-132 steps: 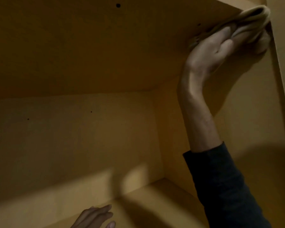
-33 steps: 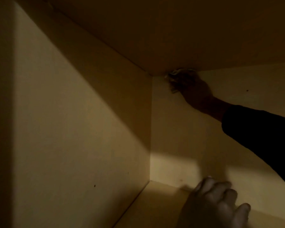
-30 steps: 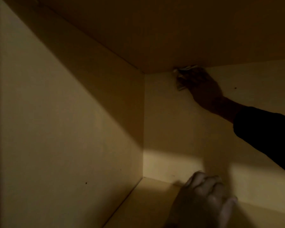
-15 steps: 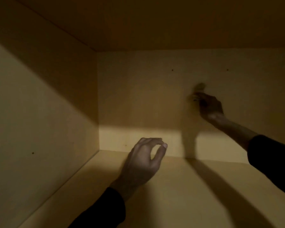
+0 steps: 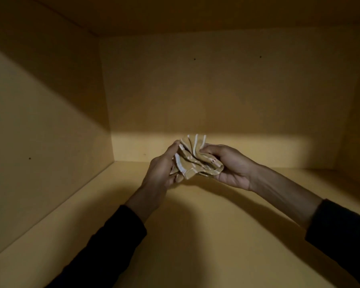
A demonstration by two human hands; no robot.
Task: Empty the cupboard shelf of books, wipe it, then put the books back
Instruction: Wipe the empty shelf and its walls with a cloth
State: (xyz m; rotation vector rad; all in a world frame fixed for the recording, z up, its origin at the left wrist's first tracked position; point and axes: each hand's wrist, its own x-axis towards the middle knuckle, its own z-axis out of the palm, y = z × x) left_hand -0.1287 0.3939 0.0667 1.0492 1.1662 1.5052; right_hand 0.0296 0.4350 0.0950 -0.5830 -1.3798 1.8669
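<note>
Holding the cloth [image 5: 195, 161] bunched betw. both hands, the person has it in mid-air just above the shelf [image 5: 175, 235] floor, in front of the back wall [image 5: 216, 90]. Left hand [image 5: 162, 173] pinches the cloth's left edge w/ thumb + fingers; right hand [image 5: 231, 167] cups it from the right, thumb curled on top. Cloth's long axis runs roughly left-right, hand to hand; both equally near. No books in view. Likely refolding before wiping the shelf floor below.

Vs. half a sec ago: the right hand was up against the back wall w/ the cloth, the left hand apart and empty; now they've met at the cloth.
</note>
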